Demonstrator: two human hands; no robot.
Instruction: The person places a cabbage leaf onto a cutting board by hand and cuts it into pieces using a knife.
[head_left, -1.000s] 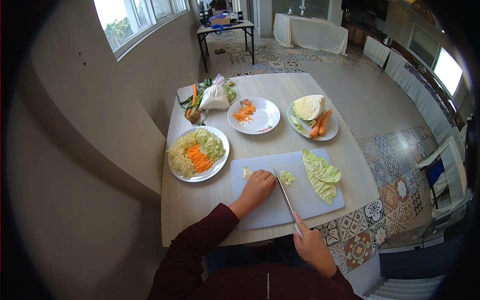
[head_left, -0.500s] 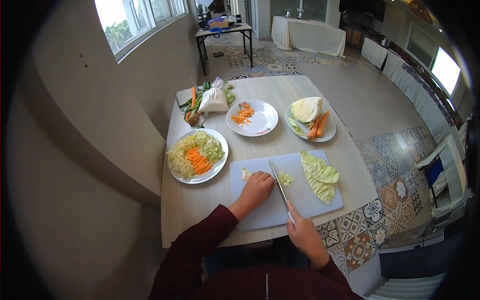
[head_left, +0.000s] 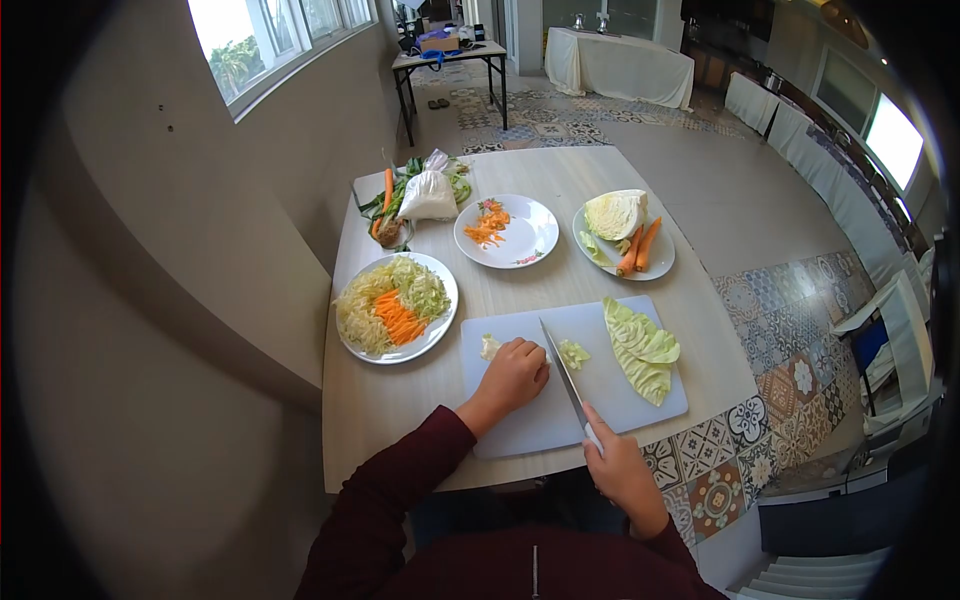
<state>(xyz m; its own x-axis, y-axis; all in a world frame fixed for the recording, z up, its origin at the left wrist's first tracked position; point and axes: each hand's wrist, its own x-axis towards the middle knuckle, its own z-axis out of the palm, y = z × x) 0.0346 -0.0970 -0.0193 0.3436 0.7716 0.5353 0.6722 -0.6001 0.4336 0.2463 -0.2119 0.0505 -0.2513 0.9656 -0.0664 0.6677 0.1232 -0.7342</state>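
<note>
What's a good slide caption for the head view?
Right hand holds a knife between the curled left hand and cut cabbage on a cutting board.

Cutting board (head_left: 545, 425): one
Kitchen knife (head_left: 565, 370): one, over the board
Plates (head_left: 535, 228): I count three, one left of the board, two beyond

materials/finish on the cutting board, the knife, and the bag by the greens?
Cutting board: probably plastic, fairly matte; uniform whitish surface, no visible wood grain.
Knife: blade likely steel, smooth and grey; white handle perhaps plastic, mostly covered by the right hand.
Bag: likely thin clear plastic, slightly shiny; crinkled top, white contents showing through.
</note>
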